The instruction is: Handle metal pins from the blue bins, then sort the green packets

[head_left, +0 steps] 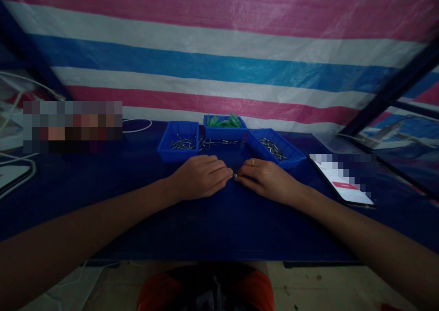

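Observation:
My left hand [205, 177] and my right hand [264, 177] meet at the middle of the blue table [219, 231], fingers pinched. Between their fingertips shows a tiny shiny metal piece [235, 176], too small to name, and both hands seem to grip it. Just beyond my left hand stands a blue bin [164, 154] with thin metal pins [183, 143]. Beyond my right hand sits another blue bin [293, 163], angled, with more metal pins [273, 149]. Some loose pins [224, 142] lie on the table between the bins.
A third blue bin [224, 134] at the back holds green pieces [224, 121]. A phone [343, 183] with a lit screen lies at the right. Another device [13, 176] and white cables [139, 130] are at the left. A striped sheet [219, 64] hangs behind the table.

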The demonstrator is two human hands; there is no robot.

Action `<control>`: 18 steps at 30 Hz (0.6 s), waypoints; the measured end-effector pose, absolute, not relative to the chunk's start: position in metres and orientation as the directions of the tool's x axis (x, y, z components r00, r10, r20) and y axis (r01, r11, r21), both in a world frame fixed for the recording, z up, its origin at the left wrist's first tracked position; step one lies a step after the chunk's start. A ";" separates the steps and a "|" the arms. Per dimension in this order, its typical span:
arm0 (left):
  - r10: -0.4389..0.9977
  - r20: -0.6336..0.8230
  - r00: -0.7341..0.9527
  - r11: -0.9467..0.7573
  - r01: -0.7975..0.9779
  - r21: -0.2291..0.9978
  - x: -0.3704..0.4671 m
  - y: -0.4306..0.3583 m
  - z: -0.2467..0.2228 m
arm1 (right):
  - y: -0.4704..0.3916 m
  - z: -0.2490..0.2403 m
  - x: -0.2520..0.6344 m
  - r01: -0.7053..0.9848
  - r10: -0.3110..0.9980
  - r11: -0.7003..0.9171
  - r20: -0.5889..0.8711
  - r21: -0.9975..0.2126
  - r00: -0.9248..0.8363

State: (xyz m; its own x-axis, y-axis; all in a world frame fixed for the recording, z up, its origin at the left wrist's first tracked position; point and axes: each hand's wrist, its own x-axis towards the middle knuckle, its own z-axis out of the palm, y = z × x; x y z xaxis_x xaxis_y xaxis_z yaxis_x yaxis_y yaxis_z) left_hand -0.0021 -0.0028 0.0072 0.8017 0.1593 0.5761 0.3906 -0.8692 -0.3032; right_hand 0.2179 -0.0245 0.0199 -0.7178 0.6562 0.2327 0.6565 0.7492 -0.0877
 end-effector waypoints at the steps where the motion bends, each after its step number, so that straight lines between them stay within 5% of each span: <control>1: 0.156 0.573 0.804 -0.867 0.390 -0.310 -0.002 -0.003 0.008 | -0.024 0.020 0.218 0.662 0.660 0.745 0.237 -0.082 -0.713; 9: 0.192 0.606 0.772 -0.840 0.449 -0.306 -0.002 -0.002 0.011 | -0.022 0.023 0.220 0.699 0.690 0.710 0.284 -0.083 -0.666; 18: 0.421 0.508 0.752 -0.812 0.561 -0.158 -0.001 0.003 0.006 | -0.021 0.026 0.223 0.707 0.701 0.695 0.343 -0.132 -0.625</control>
State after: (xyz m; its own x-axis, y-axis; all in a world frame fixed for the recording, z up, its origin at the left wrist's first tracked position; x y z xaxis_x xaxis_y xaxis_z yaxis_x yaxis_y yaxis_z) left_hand -0.0011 0.0033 0.0062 0.7518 0.4208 0.5076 0.5614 -0.8123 -0.1580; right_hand 0.2230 -0.0206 0.0265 -0.6253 0.7010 0.3429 0.7067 0.6950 -0.1322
